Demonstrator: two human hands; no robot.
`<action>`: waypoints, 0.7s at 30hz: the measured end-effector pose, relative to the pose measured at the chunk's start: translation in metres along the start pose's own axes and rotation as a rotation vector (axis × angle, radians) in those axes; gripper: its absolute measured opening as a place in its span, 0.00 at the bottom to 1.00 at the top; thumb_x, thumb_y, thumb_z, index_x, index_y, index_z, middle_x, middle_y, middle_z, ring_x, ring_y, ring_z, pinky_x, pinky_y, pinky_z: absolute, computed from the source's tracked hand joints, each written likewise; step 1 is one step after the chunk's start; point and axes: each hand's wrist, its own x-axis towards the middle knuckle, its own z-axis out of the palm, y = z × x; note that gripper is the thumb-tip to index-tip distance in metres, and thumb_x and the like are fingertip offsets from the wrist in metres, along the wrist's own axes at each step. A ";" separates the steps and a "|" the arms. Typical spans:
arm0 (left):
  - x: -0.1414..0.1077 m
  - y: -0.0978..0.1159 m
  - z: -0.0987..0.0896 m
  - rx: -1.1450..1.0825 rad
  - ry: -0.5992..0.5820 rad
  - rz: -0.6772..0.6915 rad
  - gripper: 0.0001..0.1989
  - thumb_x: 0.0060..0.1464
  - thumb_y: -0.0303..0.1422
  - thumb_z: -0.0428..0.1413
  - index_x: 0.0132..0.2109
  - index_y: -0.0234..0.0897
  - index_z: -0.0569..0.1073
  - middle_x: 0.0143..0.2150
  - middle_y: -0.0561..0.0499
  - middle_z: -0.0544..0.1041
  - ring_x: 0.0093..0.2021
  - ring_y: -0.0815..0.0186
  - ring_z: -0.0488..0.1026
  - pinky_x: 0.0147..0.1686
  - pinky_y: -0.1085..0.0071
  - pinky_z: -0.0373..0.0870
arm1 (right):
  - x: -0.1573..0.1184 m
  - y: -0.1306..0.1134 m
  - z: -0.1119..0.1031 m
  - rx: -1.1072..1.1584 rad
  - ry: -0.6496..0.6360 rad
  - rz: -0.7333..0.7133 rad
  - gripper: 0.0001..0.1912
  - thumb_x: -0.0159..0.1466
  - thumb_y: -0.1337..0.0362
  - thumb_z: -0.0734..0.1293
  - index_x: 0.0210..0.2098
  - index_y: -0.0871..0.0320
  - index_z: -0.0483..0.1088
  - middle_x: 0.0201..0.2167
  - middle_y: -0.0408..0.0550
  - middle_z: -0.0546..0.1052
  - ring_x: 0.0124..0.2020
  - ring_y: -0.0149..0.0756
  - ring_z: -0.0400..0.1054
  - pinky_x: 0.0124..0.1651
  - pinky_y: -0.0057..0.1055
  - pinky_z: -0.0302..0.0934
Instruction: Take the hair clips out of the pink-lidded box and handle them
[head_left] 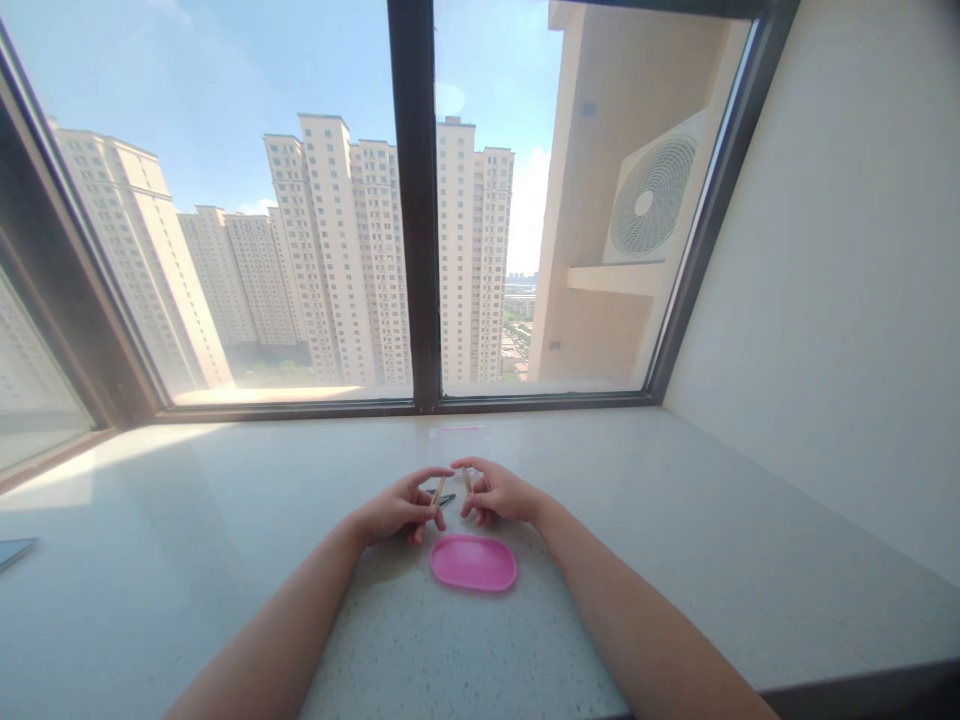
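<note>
Over the white speckled sill, my left hand [401,508] is closed in a pinch on a thin gold-coloured stick-like piece [438,491], held between thumb and index finger. Close on its right, my right hand [499,492] pinches a similar gold-coloured piece [466,481]. The index fingertips nearly meet; I cannot tell whether they touch. A small dark slim item [448,499] shows just behind the left fingers, partly hidden by them. Nearer to me than both hands is a shallow pink oval tray [474,563] with nothing visible in it.
Behind the hands a faint clear item with a pink streak [459,429] lies on the sill [225,560]. A flat bluish object [15,551] is at the far left. The dark window frame [424,300] bounds the back, a white wall [840,300] the right.
</note>
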 end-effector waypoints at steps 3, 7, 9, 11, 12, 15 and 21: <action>0.000 -0.001 0.000 0.003 0.000 0.007 0.38 0.51 0.36 0.61 0.65 0.44 0.52 0.34 0.46 0.79 0.18 0.73 0.70 0.18 0.80 0.61 | 0.000 0.000 0.000 -0.001 -0.001 0.007 0.40 0.53 0.62 0.71 0.61 0.57 0.52 0.25 0.43 0.77 0.18 0.30 0.68 0.23 0.26 0.63; 0.000 -0.002 0.000 0.009 0.005 0.010 0.39 0.52 0.34 0.60 0.66 0.43 0.50 0.35 0.45 0.79 0.18 0.72 0.70 0.19 0.78 0.63 | -0.001 0.001 -0.001 0.003 -0.005 0.014 0.45 0.53 0.63 0.71 0.64 0.55 0.47 0.25 0.43 0.77 0.19 0.30 0.69 0.24 0.26 0.64; 0.000 -0.002 0.000 0.007 0.003 0.005 0.40 0.52 0.33 0.60 0.66 0.43 0.48 0.35 0.45 0.79 0.18 0.72 0.70 0.19 0.78 0.63 | -0.001 0.002 -0.001 0.005 -0.010 0.012 0.46 0.54 0.63 0.71 0.66 0.55 0.44 0.25 0.43 0.77 0.19 0.30 0.69 0.24 0.27 0.64; 0.000 -0.002 0.000 0.003 0.001 0.005 0.41 0.52 0.32 0.60 0.67 0.43 0.47 0.35 0.45 0.79 0.18 0.72 0.70 0.18 0.78 0.63 | -0.001 0.003 -0.002 0.005 -0.013 0.008 0.47 0.54 0.63 0.71 0.66 0.55 0.42 0.26 0.43 0.78 0.19 0.30 0.69 0.24 0.26 0.63; 0.000 -0.002 0.000 0.000 0.000 0.006 0.41 0.52 0.32 0.60 0.67 0.44 0.46 0.35 0.45 0.79 0.18 0.72 0.70 0.18 0.78 0.63 | -0.001 0.003 -0.002 0.004 -0.014 0.006 0.48 0.54 0.63 0.71 0.66 0.55 0.42 0.26 0.44 0.78 0.19 0.30 0.69 0.23 0.26 0.63; 0.000 -0.002 0.000 -0.010 0.001 0.008 0.42 0.52 0.33 0.60 0.67 0.45 0.44 0.35 0.45 0.79 0.18 0.72 0.70 0.18 0.79 0.62 | -0.001 0.003 -0.002 -0.001 -0.016 0.009 0.48 0.54 0.63 0.71 0.66 0.55 0.42 0.26 0.44 0.78 0.19 0.30 0.69 0.22 0.25 0.62; 0.001 -0.003 -0.001 -0.011 0.012 0.008 0.41 0.52 0.34 0.60 0.67 0.44 0.46 0.34 0.46 0.78 0.18 0.72 0.70 0.18 0.79 0.62 | 0.000 0.003 -0.001 0.001 -0.011 0.016 0.47 0.53 0.63 0.71 0.66 0.56 0.44 0.27 0.45 0.78 0.19 0.30 0.69 0.23 0.26 0.63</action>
